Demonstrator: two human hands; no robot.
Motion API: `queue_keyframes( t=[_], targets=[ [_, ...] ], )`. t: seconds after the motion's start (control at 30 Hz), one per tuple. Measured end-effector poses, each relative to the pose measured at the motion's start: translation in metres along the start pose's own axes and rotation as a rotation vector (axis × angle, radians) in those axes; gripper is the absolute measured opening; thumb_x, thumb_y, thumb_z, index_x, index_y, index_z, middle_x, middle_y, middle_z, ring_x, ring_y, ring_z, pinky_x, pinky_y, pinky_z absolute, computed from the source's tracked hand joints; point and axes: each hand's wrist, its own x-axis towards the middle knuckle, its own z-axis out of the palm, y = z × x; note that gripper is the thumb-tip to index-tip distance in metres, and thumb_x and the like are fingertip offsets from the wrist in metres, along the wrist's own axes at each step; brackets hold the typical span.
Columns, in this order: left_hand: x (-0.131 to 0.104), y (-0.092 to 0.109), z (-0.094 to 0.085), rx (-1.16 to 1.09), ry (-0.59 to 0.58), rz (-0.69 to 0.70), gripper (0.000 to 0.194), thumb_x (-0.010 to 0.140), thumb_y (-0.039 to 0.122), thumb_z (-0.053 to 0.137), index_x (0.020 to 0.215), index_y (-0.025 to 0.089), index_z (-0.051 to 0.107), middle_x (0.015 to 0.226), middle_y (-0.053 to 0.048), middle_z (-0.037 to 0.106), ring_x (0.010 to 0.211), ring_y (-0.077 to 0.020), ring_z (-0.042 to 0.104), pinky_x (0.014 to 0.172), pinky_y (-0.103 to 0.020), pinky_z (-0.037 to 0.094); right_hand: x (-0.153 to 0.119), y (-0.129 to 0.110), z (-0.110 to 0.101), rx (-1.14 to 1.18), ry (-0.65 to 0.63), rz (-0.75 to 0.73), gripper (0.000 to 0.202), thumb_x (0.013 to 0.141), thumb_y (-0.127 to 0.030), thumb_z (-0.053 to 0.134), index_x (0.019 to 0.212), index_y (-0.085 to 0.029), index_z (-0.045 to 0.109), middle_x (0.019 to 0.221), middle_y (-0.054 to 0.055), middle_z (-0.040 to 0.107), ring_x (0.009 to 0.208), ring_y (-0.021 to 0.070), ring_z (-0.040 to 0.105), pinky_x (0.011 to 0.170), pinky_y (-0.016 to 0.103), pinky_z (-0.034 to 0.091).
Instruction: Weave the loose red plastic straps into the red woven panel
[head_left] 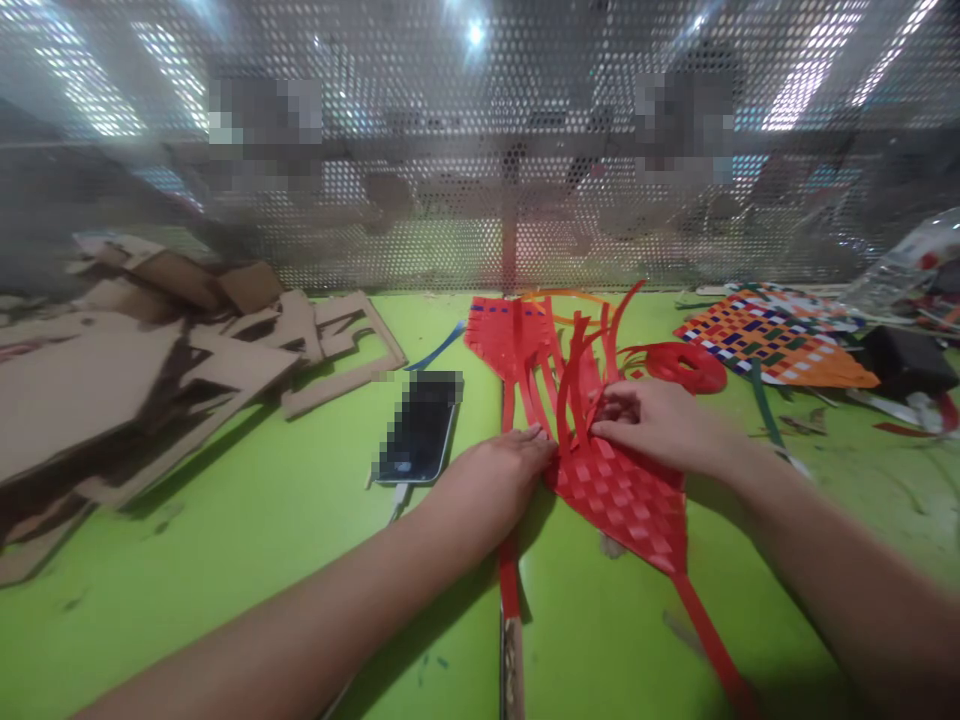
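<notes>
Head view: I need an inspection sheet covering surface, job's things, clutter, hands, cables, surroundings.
Surface: lime-green tabletop, scattered with small scraps.
Job's things: partly woven red piece, loose strips standing up from it.
Clutter: cardboard pieces and smartphone on the left; red strip coil, multicoloured checkered weave, black box and clear plastic bottle on the right.
Hands: left hand at the red piece's left edge; right hand at the loose strips; exact grip unclear.
Cables: white cable plugged into the smartphone.
Surroundings: perforated panel behind the tabletop.
</notes>
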Motion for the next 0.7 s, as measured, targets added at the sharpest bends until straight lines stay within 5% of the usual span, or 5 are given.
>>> queue_keyframes(
  t=[0.3,0.47,0.6,0.7],
  targets=[
    [-0.001,-0.001,0.002,-0.002,0.012,0.013,0.041,0.105,0.010,0.055,0.143,0.014,0.070,0.146,-0.015,0.069,0.137,-0.0285,0.067,0.121,-0.047,0.051,0.008,0.007,0.005,0.205,-0.014,0.046,0.016,0.086,-0.031,0.076,0.099,-0.023,0.072,0.094,0.004,0.084,0.082,0.0231,0.078,0.073,0.032,0.058],
    [-0.001,0.000,0.000,-0.008,0.005,0.020,0.039,0.105,0.012,0.056,0.140,0.015,0.072,0.145,-0.014,0.070,0.137,-0.0273,0.068,0.122,-0.044,0.051,0.001,-0.001,-0.005,0.382,-0.114,0.152,0.013,0.089,-0.032,0.077,0.085,-0.022,0.071,0.070,0.004,0.079,0.061,0.0203,0.073,0.057,0.028,0.056],
    [-0.001,-0.001,0.000,-0.007,0.001,0.025,0.039,0.105,0.012,0.055,0.140,0.016,0.072,0.147,-0.013,0.069,0.137,-0.0264,0.067,0.122,-0.044,0.050,0.001,-0.005,-0.003,0.557,-0.027,0.268,0.019,0.099,-0.040,0.064,0.093,-0.023,0.064,0.062,0.002,0.073,0.046,0.0153,0.063,0.041,0.024,0.045],
    [-0.002,-0.001,0.001,-0.005,-0.009,0.012,0.041,0.105,0.011,0.054,0.141,0.017,0.071,0.148,-0.012,0.069,0.139,-0.0259,0.066,0.124,-0.044,0.049,0.005,-0.003,-0.004,0.607,-0.010,0.277,0.016,0.097,-0.036,0.068,0.091,-0.022,0.063,0.061,0.003,0.072,0.046,0.0153,0.063,0.044,0.024,0.049]
  ],
)
